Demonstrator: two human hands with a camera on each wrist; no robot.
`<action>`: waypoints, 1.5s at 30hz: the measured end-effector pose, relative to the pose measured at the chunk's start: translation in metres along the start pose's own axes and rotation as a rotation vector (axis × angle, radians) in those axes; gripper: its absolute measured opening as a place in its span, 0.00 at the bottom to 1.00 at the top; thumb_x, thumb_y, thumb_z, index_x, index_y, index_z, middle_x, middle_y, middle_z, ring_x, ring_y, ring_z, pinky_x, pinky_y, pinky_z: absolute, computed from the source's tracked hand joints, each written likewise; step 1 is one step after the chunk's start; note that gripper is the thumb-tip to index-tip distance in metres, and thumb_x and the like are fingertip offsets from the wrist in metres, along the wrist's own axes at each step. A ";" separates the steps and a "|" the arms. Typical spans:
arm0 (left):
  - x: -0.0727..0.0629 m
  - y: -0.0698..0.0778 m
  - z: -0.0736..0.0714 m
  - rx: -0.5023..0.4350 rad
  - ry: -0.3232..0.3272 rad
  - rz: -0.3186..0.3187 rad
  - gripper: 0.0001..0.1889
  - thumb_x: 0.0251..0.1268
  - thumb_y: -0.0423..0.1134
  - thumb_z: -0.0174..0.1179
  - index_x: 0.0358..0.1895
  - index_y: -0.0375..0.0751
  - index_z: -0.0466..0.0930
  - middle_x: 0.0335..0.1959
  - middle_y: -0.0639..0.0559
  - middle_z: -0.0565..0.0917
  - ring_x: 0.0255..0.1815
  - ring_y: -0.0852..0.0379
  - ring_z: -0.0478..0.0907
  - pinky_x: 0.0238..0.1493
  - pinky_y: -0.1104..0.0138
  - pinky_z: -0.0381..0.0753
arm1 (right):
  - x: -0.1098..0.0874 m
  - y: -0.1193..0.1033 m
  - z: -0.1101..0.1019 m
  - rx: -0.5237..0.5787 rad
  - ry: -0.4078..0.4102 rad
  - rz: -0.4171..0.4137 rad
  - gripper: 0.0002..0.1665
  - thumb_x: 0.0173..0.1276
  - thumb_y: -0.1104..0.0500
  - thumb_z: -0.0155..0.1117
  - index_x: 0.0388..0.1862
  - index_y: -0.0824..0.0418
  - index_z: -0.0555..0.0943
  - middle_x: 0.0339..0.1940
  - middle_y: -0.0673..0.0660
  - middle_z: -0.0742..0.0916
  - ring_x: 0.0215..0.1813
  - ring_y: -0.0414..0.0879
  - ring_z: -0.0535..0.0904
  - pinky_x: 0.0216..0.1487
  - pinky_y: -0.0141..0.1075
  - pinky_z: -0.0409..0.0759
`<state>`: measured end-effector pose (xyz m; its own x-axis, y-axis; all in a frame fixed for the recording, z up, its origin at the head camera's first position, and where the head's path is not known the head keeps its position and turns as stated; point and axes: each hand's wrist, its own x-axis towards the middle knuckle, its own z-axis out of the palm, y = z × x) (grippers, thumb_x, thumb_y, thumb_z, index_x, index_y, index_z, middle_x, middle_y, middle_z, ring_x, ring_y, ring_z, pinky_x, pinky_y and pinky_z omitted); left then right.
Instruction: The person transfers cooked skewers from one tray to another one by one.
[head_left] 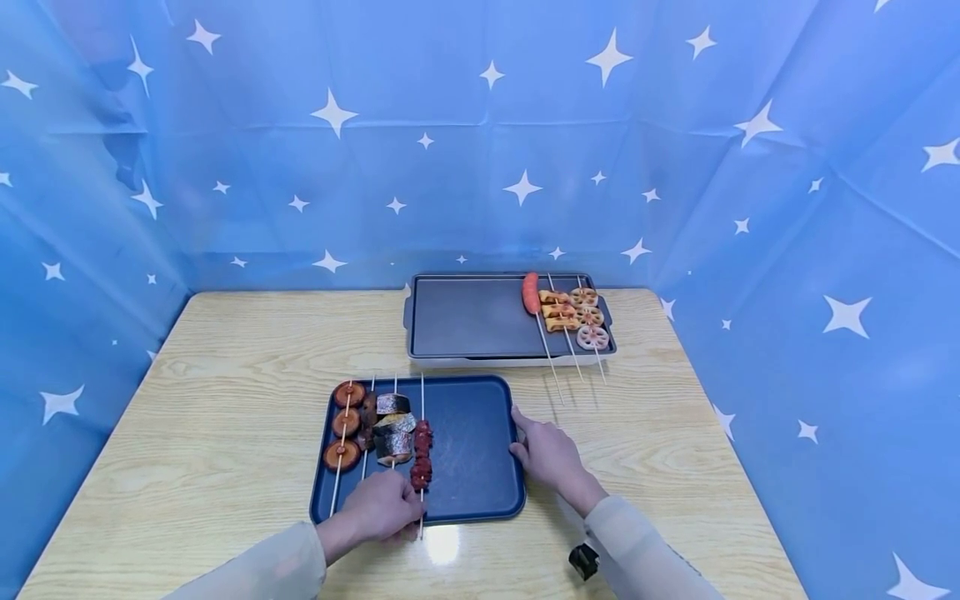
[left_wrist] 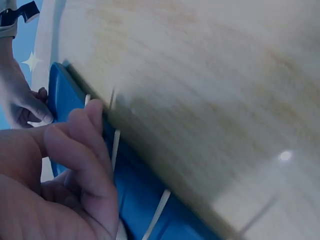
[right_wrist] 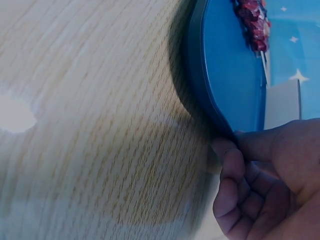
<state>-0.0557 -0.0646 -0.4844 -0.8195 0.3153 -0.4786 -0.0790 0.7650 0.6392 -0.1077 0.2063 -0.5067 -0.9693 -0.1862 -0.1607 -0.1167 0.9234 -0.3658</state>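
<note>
A blue tray (head_left: pixel 472 450) lies on the table, with several skewers side by side on its left part. Between thumb and fingers, my left hand (head_left: pixel 384 505) pinches the lower stick of the dark red meat skewer (head_left: pixel 422 457), by the tray's front rim. Left of that skewer are one with silvery-black skinned chunks (head_left: pixel 393 429), a brown one (head_left: pixel 367 421) partly covered by its neighbours, and a mushroom skewer (head_left: pixel 345 422). My right hand (head_left: pixel 551 454) holds the tray's right rim, thumb against the rim and fingers curled at its outer side in the right wrist view.
Behind the tray stands a dark grey griddle (head_left: pixel 465 317). At its right end lie a sausage skewer (head_left: pixel 531 293), a skewer of folded yellow pieces (head_left: pixel 558 311) and a lotus root skewer (head_left: pixel 591 318), sticks overhanging the front. Blue star-patterned cloth (head_left: pixel 450 192) surrounds the wooden table (head_left: pixel 247 375).
</note>
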 end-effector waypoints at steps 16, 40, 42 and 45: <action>0.050 0.077 -0.042 -0.156 0.070 0.224 0.10 0.71 0.44 0.54 0.37 0.46 0.82 0.22 0.54 0.85 0.15 0.57 0.79 0.17 0.65 0.80 | -0.002 0.004 -0.004 -0.004 0.016 -0.002 0.34 0.65 0.57 0.67 0.69 0.63 0.71 0.15 0.49 0.75 0.17 0.42 0.67 0.19 0.35 0.65; 0.139 0.157 -0.004 -0.605 -0.102 0.100 0.16 0.69 0.39 0.57 0.56 0.37 0.78 0.42 0.43 0.83 0.28 0.51 0.83 0.21 0.70 0.79 | -0.004 -0.003 -0.001 -0.028 0.020 -0.018 0.09 0.63 0.57 0.67 0.29 0.58 0.77 0.16 0.50 0.78 0.21 0.46 0.75 0.20 0.39 0.70; 0.143 0.160 -0.002 -0.652 -0.122 0.074 0.18 0.69 0.38 0.57 0.60 0.37 0.75 0.44 0.42 0.82 0.29 0.51 0.83 0.23 0.69 0.81 | -0.005 -0.003 -0.001 -0.039 0.026 -0.028 0.08 0.63 0.57 0.67 0.33 0.59 0.78 0.19 0.51 0.78 0.23 0.47 0.76 0.22 0.41 0.72; 0.150 0.164 0.002 -0.718 -0.159 0.035 0.23 0.70 0.39 0.57 0.66 0.39 0.70 0.44 0.44 0.83 0.27 0.57 0.82 0.25 0.69 0.83 | -0.006 -0.003 -0.002 -0.032 0.016 -0.024 0.10 0.63 0.57 0.67 0.40 0.60 0.79 0.22 0.52 0.79 0.26 0.48 0.77 0.24 0.42 0.73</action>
<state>-0.1902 0.1090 -0.4521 -0.7404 0.4524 -0.4972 -0.4514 0.2135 0.8664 -0.1024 0.2052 -0.5027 -0.9696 -0.2028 -0.1372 -0.1463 0.9291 -0.3395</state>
